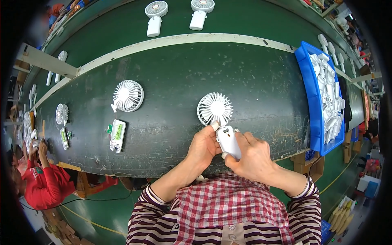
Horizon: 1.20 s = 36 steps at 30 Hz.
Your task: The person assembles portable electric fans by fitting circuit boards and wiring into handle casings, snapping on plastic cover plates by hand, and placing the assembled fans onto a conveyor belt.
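Observation:
A white handheld fan lies just in front of me, its round slatted head pointing away and its handle toward me. My left hand is closed at the fan's neck, the thumb pressed where the head meets the handle. Around the handle's right side and lower end, my right hand is closed too. Pale covers show on some fingertips. To the left rests another fan head, wired to an opened handle shell with green parts inside.
A blue bin full of white plastic shells stands at the right. Further left lies another opened fan, near a person in red. Beyond the pale rail, finished-looking fans sit on a green surface.

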{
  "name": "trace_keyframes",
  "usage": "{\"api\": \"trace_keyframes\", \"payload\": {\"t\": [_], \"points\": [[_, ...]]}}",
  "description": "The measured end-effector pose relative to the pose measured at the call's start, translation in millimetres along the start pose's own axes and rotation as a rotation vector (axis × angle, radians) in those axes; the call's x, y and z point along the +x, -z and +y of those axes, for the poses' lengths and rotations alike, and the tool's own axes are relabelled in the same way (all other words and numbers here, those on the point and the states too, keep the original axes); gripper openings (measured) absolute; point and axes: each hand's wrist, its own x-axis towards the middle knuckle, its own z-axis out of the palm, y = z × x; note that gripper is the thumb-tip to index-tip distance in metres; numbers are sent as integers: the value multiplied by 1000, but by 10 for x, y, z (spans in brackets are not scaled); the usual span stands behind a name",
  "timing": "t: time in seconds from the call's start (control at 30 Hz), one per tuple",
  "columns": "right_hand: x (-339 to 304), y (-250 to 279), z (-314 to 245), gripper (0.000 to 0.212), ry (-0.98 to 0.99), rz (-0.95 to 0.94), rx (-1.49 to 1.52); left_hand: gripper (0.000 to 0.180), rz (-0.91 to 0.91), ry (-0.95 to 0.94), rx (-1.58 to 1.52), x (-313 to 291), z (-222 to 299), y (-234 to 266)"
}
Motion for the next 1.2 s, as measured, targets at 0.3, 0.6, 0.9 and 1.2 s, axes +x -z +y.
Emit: {"api": "trace_keyframes", "payload": {"t": [0.3,0.6,0.9,1.2], "points": [[-19,-74,0,43,-10,-34,-49,34,-17,12,20,-3,7,0],[-54,-89,4,47,51,-26,-109,23,74,-8,82,26,-50,-37],[-132,21,19,56,99,-4,-103,23,83,-17,108,28,-32,-21],[-36,-129,326,38,-477,-336,871,33,-70,-93,182,-2,7,16]]}}
